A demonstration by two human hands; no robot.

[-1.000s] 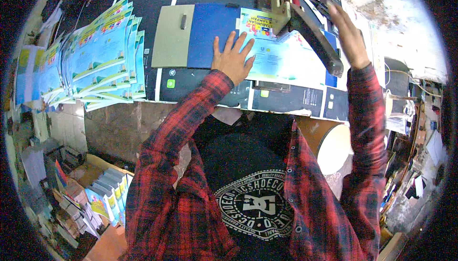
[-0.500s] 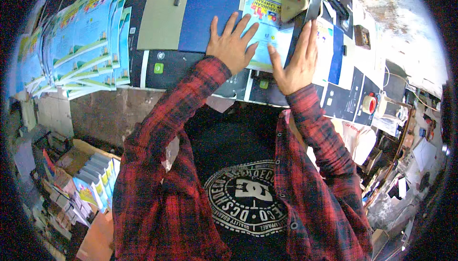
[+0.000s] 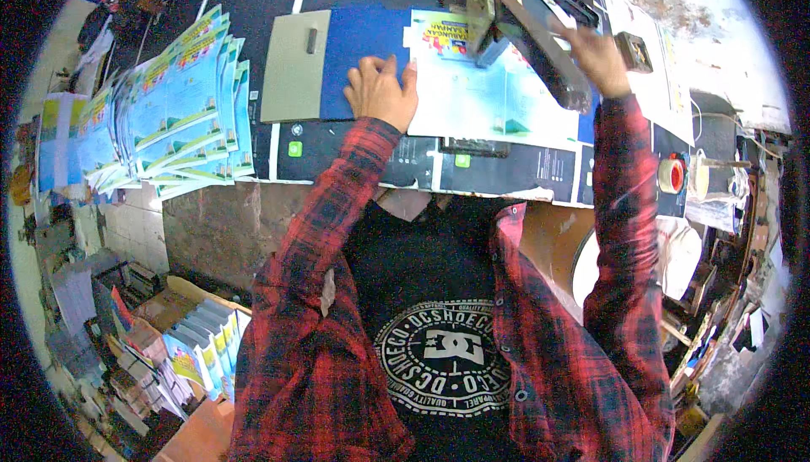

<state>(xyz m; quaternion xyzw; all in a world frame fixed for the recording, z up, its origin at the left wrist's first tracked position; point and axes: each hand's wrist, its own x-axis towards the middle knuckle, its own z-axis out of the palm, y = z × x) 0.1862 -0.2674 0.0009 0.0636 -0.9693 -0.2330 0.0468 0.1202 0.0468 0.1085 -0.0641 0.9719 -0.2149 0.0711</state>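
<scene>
My left hand (image 3: 384,96) rests on a blue board (image 3: 350,36), its fingers bent but apart, the thumb at the left edge of a printed sheet. This light-blue booklet sheet (image 3: 460,95) lies spread flat with a fold line in it. Over its right part reaches the long dark arm (image 3: 544,53) of a metal device that looks like a long-reach stapler. My right hand (image 3: 599,59) is just right of that arm, fingers pointing left. Motion smears them, and whether they hold anything does not show.
Fanned light-blue printed sheets (image 3: 181,99) lie at the left, beside a beige board (image 3: 291,65) with a small metal bar. A red-cored tape roll (image 3: 672,175) sits at the right table edge. Below left stands a box of upright booklets (image 3: 202,340).
My right hand has left the sheet and moved right, beyond the dark arm. The sheet now shows wider and spread. My left hand's fingers have bent, and the whole view has shifted.
</scene>
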